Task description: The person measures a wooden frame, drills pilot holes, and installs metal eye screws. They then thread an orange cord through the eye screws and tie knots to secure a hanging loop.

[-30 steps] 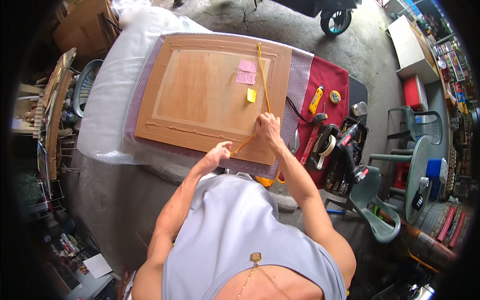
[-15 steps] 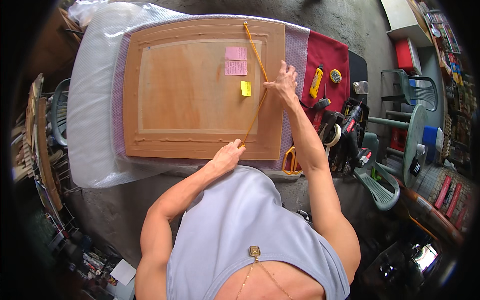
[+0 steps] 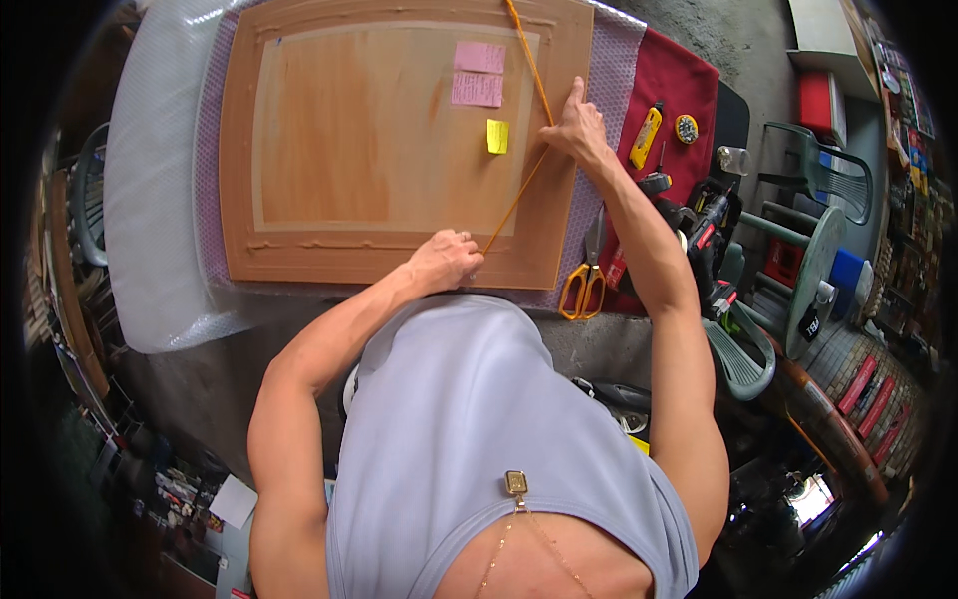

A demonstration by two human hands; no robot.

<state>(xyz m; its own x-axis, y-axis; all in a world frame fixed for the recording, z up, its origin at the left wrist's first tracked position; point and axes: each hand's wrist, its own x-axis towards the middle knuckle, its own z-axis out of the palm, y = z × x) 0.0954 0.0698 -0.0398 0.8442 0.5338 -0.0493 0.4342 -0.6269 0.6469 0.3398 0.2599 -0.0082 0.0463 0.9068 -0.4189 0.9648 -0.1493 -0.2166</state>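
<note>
Left hand (image 3: 446, 262) pinching one cord (image 3: 530, 62), right hand (image 3: 579, 130) spread at one panel's (image 3: 349, 150) right edge, we faced three notes (image 3: 477, 90), bubble wrap (image 3: 160, 200), concrete (image 3: 740, 55).

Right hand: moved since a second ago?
Yes. Against the yellow note stuck on the panel, the right hand has shifted farther up the panel and rightward, now roughly level with the note.

**Writing spotted, mostly unreadable**

We've got small writing on two pink notes (image 3: 478, 89) on the framed panel (image 3: 339, 150), too fine to read. We also see white lettering on a black item (image 3: 812, 317) at the round green tabletop (image 3: 818, 265).
</note>
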